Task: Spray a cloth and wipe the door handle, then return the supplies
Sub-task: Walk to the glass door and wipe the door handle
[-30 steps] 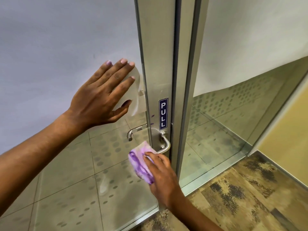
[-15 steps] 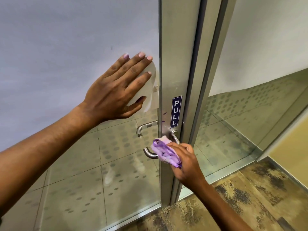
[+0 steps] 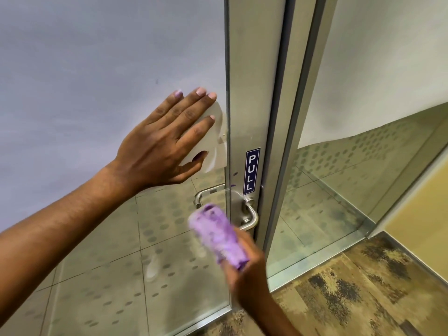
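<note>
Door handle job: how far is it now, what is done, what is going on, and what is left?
Done: the right hand already holds the purple cloth; whether it was sprayed cannot be told. In hand: the cloth is at the metal handle, blurred as in a wiping stroke, while the left hand lies flat on the glass door. Left: finishing the wipe and returning the supplies; no spray bottle is in view.

I see even, soft indoor light, no hard shadows. Right hand and purple cloth motion-blurred. Wide-angle bending at door frame. Faint reflections on glass.
</note>
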`<action>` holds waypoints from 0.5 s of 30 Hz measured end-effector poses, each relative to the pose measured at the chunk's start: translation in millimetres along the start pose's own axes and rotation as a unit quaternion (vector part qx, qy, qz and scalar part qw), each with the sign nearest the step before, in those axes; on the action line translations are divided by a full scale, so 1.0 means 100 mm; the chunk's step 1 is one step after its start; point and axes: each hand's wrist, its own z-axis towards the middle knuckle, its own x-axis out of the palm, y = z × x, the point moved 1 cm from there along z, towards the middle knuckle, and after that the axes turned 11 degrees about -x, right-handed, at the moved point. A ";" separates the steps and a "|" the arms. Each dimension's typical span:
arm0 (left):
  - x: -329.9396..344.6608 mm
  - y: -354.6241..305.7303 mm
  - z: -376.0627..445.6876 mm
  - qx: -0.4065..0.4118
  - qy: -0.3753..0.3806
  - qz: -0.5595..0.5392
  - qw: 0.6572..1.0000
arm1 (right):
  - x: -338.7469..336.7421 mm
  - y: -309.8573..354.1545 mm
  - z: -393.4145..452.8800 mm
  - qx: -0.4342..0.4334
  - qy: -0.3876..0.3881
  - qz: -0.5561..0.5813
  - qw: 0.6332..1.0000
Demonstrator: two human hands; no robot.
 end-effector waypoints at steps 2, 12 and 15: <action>0.00 0.00 0.01 -0.001 -0.003 -0.003 1.000 | -0.24 -0.02 0.24 0.025 -0.080 0.010 0.996; -0.02 0.00 0.00 0.002 -0.002 -0.001 1.000 | -0.40 -0.25 0.95 -0.121 -0.069 -0.196 0.971; -0.01 0.00 0.00 0.003 0.001 -0.004 1.000 | -0.24 -0.29 0.90 -0.121 -0.035 -0.188 0.974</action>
